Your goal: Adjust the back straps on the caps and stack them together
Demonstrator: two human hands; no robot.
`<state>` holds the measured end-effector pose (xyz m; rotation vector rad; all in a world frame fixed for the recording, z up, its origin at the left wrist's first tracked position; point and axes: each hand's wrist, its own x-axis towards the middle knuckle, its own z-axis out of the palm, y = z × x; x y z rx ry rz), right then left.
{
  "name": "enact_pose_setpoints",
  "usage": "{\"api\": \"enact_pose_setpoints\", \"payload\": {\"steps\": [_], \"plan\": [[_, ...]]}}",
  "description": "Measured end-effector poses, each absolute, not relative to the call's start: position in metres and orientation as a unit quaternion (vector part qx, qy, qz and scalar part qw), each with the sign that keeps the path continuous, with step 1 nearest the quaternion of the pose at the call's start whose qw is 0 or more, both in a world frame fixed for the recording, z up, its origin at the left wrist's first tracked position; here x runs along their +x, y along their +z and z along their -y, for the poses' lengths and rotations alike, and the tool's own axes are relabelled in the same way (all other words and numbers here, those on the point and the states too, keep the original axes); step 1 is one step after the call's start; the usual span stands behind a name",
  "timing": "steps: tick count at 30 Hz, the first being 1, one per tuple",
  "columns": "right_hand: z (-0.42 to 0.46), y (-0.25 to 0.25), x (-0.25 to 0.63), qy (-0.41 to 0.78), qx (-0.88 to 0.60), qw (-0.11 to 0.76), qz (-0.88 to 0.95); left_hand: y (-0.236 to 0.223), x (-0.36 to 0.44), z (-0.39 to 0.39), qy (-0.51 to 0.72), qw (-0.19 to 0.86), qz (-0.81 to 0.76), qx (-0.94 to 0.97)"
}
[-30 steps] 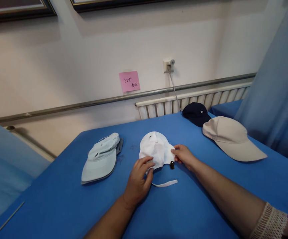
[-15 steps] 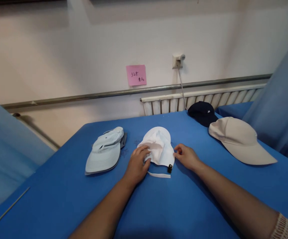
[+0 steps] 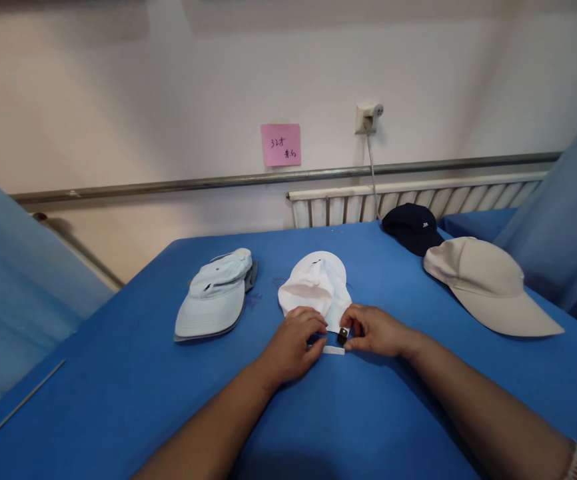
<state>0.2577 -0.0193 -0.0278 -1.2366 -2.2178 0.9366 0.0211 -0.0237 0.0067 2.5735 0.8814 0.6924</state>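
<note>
cap, white [image 3: 311, 293], one: lies near the middle of the blue-covered desk [image 3: 318, 427], brim pointing away from the person, crown creased, back opening toward the person.

buckle, dark [image 3: 342, 335], one: at the right side of the white cap's back opening.

strap, white [image 3: 334, 350], one: loose end lies just below the opening, partly covered by the left hand.

hand, left [image 3: 293, 343]: fingers bent at the cap's near left edge, thumb by the strap; cannot tell whether it grips either.

hand, right [image 3: 378, 331]: index finger and thumb set around the buckle; cannot tell whether they pinch it.

cap, pale blue [image 3: 213, 300], one: left of the white cap, well apart, with a grey item [image 3: 252, 275] showing beneath it.

cap, beige [image 3: 488, 283], one: right side of the desk, brim toward the right.

cap, navy [image 3: 411, 228], one: just behind the beige cap, small light mark on front.

note, pink [image 3: 281, 145], one: on the wall above the rail [image 3: 193, 187], handwritten.
</note>
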Motion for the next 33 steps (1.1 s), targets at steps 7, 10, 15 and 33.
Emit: {"api": "enact_pose_setpoints", "payload": {"steps": [7, 10, 15, 33], "plan": [[0.033, -0.017, 0.243, 0.213, -0.458, 0.188, 0.842, 0.009, 0.023, 0.026, 0.246, 0.158, -0.322, 0.9], [0.034, -0.019, 0.241, 0.203, -0.462, 0.191, 0.842, 0.01, 0.025, 0.027, 0.241, 0.16, -0.32, 0.902], [0.024, -0.026, 0.242, 0.284, -0.492, 0.264, 0.78, 0.009, 0.024, 0.027, 0.239, 0.158, -0.321, 0.903], [0.027, -0.033, 0.228, 0.705, -0.359, 0.367, 0.489, 0.007, 0.034, 0.033, 0.277, 0.03, -0.344, 0.897]]}}
